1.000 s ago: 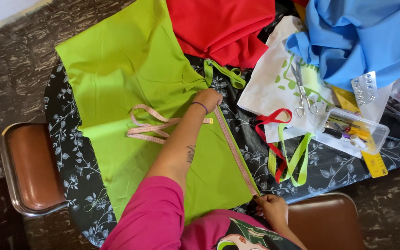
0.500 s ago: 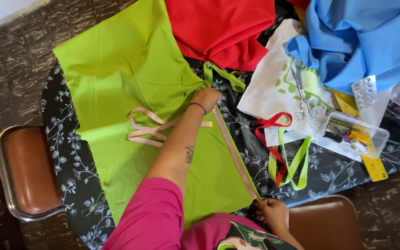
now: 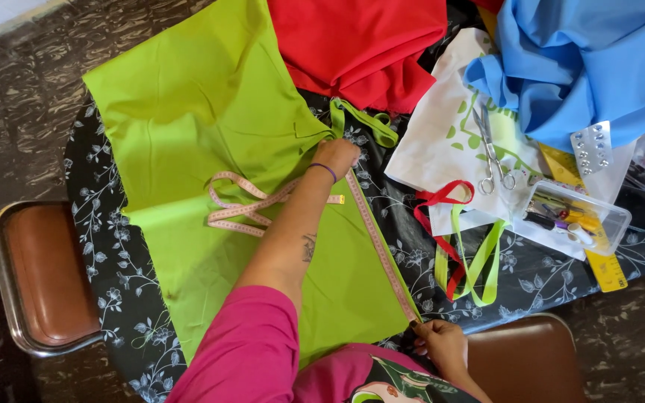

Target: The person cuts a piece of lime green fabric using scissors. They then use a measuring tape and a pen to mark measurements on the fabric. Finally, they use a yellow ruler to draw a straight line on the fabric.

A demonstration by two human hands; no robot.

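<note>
Now, line by line:
Left hand: the left hand [image 3: 335, 155] reaches far across the table, fingers curled down and pressing one end of the pink measuring tape [image 3: 378, 246] onto the right edge of the lime green fabric [image 3: 203, 134], near the table's middle.
Right hand: the right hand [image 3: 442, 345] sits at the near edge of the table, fingers pinched shut on the tape's other end.
Tape: it runs taut between both hands along the cloth's right edge; its spare length lies in loops on the green cloth, left of the forearm.
Green fabric: spread flat over the left half of the black floral tablecloth [image 3: 98, 246].
Far edge: red fabric [image 3: 360, 45] and blue fabric [image 3: 584, 60] lie bunched.
Right side: scissors [image 3: 490, 153] rest on a white bag [image 3: 442, 142]; a clear plastic box [image 3: 576, 216] stands near the yellow ruler [image 3: 599, 261].
Left edge: a brown chair [image 3: 39, 276].
</note>
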